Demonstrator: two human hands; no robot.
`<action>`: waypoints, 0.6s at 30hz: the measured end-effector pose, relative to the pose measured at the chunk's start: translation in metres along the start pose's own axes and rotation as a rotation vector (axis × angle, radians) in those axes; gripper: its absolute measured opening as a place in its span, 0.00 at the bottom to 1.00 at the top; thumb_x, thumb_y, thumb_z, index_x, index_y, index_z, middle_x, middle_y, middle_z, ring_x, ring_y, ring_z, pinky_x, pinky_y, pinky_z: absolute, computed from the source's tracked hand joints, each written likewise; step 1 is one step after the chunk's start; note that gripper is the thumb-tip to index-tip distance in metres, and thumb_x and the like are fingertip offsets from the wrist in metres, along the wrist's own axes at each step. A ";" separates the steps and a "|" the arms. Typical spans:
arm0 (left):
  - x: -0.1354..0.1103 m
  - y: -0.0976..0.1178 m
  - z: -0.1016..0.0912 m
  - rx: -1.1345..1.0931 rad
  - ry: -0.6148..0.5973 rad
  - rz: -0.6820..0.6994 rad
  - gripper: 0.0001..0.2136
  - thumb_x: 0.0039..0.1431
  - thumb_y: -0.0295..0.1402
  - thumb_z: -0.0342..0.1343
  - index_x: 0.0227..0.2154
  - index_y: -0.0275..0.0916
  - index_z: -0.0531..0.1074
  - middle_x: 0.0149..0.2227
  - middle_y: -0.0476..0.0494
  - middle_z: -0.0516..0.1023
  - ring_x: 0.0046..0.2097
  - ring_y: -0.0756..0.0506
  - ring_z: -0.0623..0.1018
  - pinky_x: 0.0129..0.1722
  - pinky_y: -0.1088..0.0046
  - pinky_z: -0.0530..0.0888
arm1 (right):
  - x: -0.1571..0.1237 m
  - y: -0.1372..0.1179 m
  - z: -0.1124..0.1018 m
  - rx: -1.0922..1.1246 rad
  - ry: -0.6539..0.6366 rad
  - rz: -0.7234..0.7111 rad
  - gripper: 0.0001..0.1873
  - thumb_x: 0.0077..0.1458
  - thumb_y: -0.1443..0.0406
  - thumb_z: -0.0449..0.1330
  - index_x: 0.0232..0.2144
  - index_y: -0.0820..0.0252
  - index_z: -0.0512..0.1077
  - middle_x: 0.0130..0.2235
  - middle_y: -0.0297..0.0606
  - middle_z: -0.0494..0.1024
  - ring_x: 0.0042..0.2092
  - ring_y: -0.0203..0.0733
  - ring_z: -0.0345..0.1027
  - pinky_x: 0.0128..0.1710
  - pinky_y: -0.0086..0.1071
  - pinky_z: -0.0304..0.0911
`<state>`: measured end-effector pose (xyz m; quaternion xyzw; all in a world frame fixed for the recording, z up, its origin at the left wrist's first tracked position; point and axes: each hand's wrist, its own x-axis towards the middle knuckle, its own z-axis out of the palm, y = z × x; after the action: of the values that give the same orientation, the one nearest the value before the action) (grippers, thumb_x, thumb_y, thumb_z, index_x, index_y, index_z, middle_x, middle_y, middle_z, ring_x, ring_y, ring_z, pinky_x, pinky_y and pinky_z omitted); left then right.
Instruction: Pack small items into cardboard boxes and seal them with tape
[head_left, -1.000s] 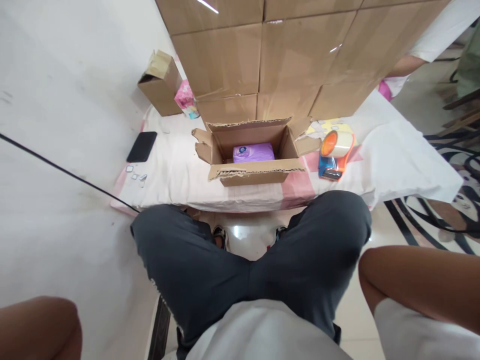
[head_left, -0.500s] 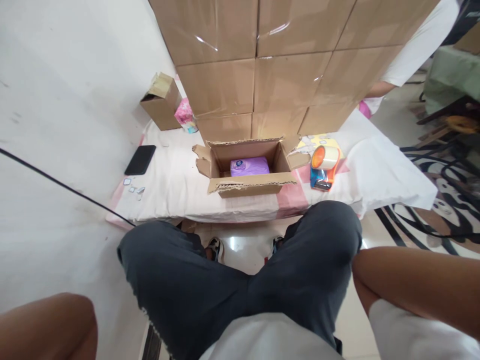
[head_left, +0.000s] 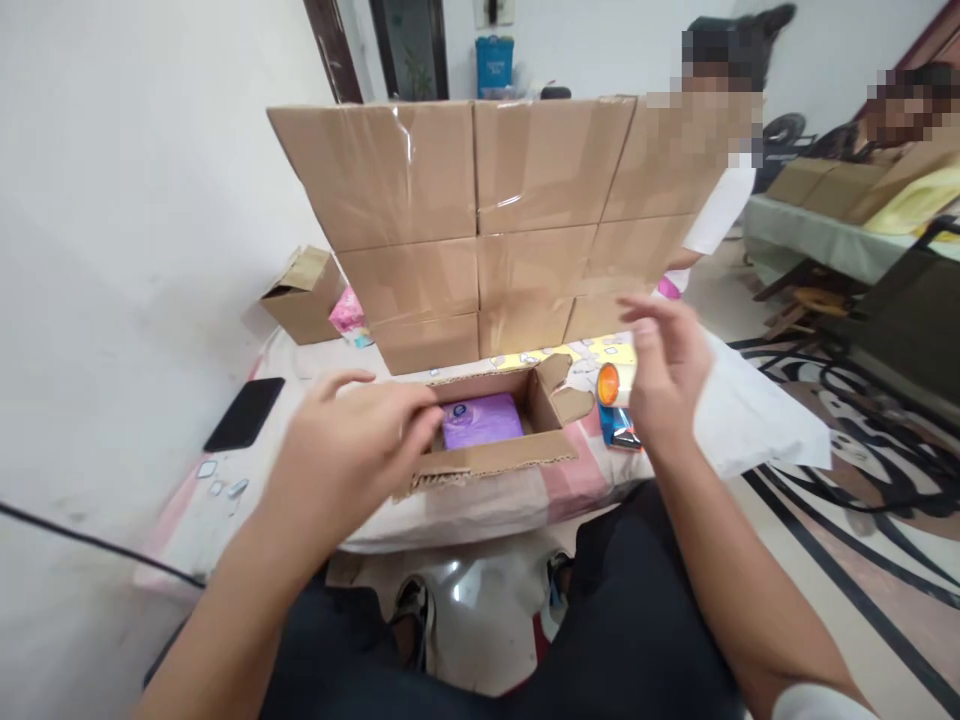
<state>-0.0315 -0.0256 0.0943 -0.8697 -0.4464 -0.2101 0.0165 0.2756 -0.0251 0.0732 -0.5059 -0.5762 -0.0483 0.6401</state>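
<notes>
A small cardboard box (head_left: pixel 495 462) stands with its top flaps raised on the cloth-covered surface in front of me. Inside lies a purple soft packet (head_left: pixel 484 420). My left hand (head_left: pixel 360 430) is over the left end of the box, hiding the flap there. Its fingers are slightly bent and apart, a little blurred, with nothing visible in them. To the right, my right hand (head_left: pixel 667 370) is raised, thumb and fingers apart and holding nothing. It partly covers a tape dispenser (head_left: pixel 619 425) with an orange-cored roll, which rests on the cloth.
Behind the box rises a wall of stacked, taped cartons (head_left: pixel 480 230). On the left are a black phone (head_left: pixel 245 415), a brown carton (head_left: pixel 304 300) and a pink packet (head_left: pixel 349 318). A person in a white sleeve (head_left: pixel 724 205) is behind the stack; another is farther right.
Both my hands have come into view and reached forward, the left to the box's left end, the right to the tape dispenser. The view has tilted up, showing the room behind.
</notes>
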 end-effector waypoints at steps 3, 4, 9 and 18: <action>0.012 0.000 0.030 0.087 -0.165 0.202 0.13 0.66 0.40 0.52 0.48 0.45 0.77 0.55 0.42 0.78 0.58 0.37 0.75 0.64 0.49 0.62 | -0.011 0.050 0.019 0.120 -0.163 0.312 0.14 0.62 0.54 0.57 0.43 0.55 0.72 0.46 0.41 0.78 0.44 0.44 0.74 0.44 0.41 0.71; 0.014 -0.001 0.040 0.112 -0.190 0.227 0.16 0.65 0.42 0.53 0.51 0.45 0.76 0.60 0.40 0.74 0.63 0.34 0.70 0.66 0.47 0.60 | -0.016 0.063 0.023 0.189 -0.210 0.407 0.15 0.61 0.53 0.58 0.43 0.56 0.71 0.47 0.41 0.78 0.43 0.43 0.74 0.42 0.39 0.71; 0.015 -0.011 0.069 0.177 -0.183 0.095 0.39 0.55 0.62 0.54 0.65 0.47 0.64 0.71 0.37 0.56 0.71 0.23 0.51 0.66 0.33 0.46 | -0.033 0.072 0.028 0.437 -0.366 0.547 0.17 0.63 0.50 0.56 0.45 0.53 0.69 0.51 0.42 0.79 0.47 0.43 0.76 0.43 0.38 0.74; -0.011 -0.029 0.065 0.173 -0.012 0.127 0.27 0.63 0.54 0.51 0.60 0.46 0.68 0.67 0.37 0.64 0.69 0.28 0.60 0.66 0.36 0.48 | -0.045 0.048 0.025 0.396 -0.744 0.285 0.20 0.69 0.52 0.50 0.56 0.50 0.70 0.54 0.41 0.79 0.59 0.49 0.71 0.61 0.49 0.63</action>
<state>-0.0376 -0.0026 0.0258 -0.8927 -0.4071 -0.1638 0.1021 0.2742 -0.0082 0.0052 -0.4310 -0.6900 0.3370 0.4739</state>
